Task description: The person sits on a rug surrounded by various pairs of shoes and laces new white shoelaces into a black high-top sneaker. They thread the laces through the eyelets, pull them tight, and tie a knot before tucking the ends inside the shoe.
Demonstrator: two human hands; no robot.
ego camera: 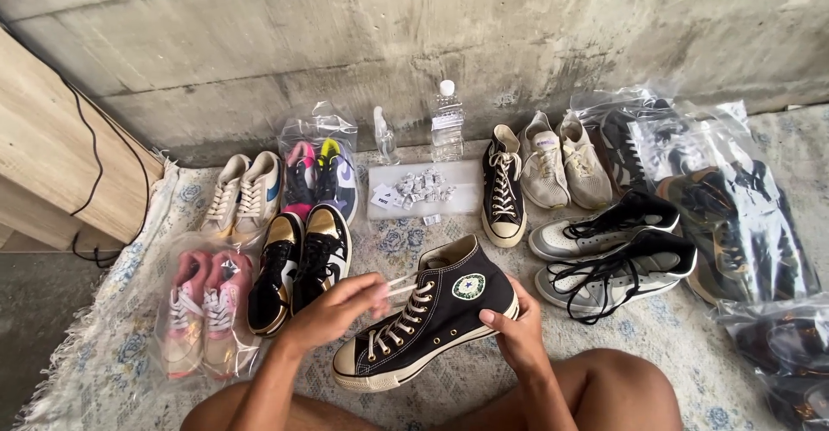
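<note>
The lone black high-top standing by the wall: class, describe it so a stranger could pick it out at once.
Start at the concrete wall and find the water bottle. Just right of it stands the black high-top, toe towards the camera. Unlike the pale pair beside it, it is single, black, with white laces.

A rough grey concrete wall [414,42] is seen behind a pale flowered rug [112,310]; a light wooden cabinet [52,155] is set at the left.
</note>
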